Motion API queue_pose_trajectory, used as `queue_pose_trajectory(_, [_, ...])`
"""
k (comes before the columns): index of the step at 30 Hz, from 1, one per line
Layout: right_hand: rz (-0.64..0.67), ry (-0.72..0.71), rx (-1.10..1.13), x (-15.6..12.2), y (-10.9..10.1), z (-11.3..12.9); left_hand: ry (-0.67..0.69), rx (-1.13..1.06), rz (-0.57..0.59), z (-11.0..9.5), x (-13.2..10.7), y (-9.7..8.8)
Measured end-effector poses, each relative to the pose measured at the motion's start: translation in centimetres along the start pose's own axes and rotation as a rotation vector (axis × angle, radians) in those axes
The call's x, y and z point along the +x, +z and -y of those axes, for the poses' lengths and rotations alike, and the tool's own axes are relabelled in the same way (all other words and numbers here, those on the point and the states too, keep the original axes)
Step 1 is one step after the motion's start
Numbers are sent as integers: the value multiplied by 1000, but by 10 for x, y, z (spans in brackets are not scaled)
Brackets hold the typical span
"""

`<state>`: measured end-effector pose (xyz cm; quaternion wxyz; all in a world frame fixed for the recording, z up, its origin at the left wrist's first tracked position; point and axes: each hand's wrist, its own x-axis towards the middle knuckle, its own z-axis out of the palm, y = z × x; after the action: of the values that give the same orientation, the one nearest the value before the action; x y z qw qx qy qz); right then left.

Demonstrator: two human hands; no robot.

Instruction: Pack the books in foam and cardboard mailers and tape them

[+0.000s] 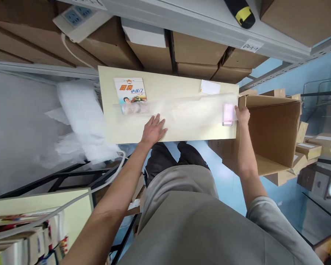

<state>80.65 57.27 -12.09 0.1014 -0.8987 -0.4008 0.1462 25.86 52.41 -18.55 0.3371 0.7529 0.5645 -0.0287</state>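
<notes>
I judge that I am at the step of laying the clear plastic film [182,112] flat along the cream board [113,130]; it stretches lengthwise between the board's left part and its right end, and its crumpled left end overlaps the near edge of the printed booklet [130,88]. My left hand [154,129] is open, palm down, fingers spread, resting at the film's near side, around the middle of the board. My right hand [242,115] is at the right end, fingers curled, just beside a pale pink rectangle [227,114]; I cannot tell whether the fingers pinch the film, that rectangle or only the board's edge. As I see it, the next move calls for light, even tension from the right while the left palm keeps the film from creasing. A white paper [210,87] lies near the far edge, and an open carton [273,134] stands just right of the board.
</notes>
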Motion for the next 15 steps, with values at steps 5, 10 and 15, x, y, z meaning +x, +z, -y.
queue_pose_trajectory(5, [102, 34, -108, 2, 8, -3, -10, 8, -13, -1, 2, 0])
queue_pose_trajectory(10, [189, 12, -314, -12, 20, 7, -23, 19, -6, -3, 1, 0])
queue_pose_trajectory(15, [177, 35, -370, -26, 26, 3, -38, 13, -4, -5, 2, -2])
